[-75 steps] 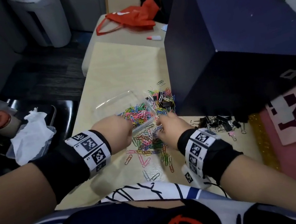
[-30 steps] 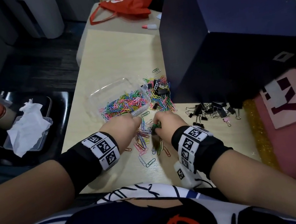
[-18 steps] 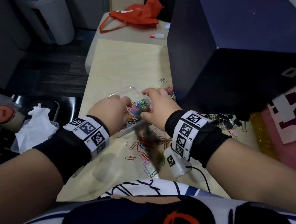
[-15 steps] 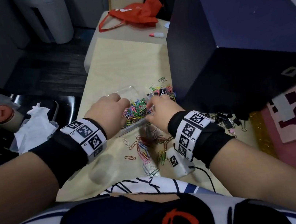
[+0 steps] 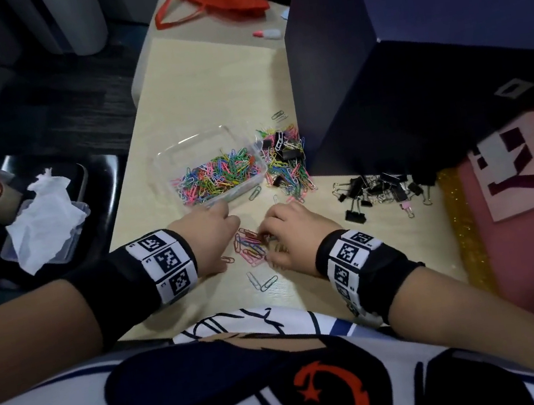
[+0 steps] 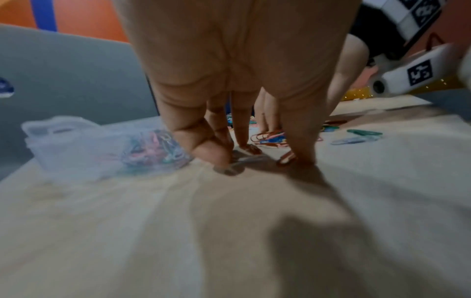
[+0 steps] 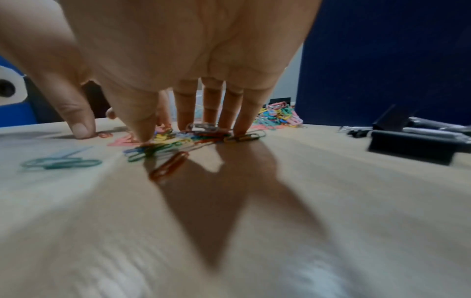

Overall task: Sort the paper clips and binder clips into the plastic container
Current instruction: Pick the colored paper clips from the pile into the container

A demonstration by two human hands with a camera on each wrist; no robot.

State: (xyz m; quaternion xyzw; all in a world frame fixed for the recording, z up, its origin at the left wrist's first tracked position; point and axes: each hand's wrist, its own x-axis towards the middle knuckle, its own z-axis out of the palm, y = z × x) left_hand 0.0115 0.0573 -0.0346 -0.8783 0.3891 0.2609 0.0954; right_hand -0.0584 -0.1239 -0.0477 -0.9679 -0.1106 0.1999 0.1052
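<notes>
While most of the coloured paper clips (image 5: 220, 178) lie heaped inside the clear plastic container (image 5: 166, 155) on the pale table (image 5: 206, 83), a small loose cluster (image 5: 249, 244) sits nearer the person, between the two hands. Right hand (image 5: 289, 233) is palm-down, its straight, spread fingers (image 7: 230, 113) pressing their tips onto that cluster. Left hand (image 5: 208, 237) points down beside it, thumb and forefinger tips together on a single clip (image 6: 229, 168) flat on the wood. Another mixed pile (image 5: 287, 164) lies just right of the container, and black binder clips (image 5: 375, 191) sit farther right, beside the dark blue box (image 5: 408, 42).
</notes>
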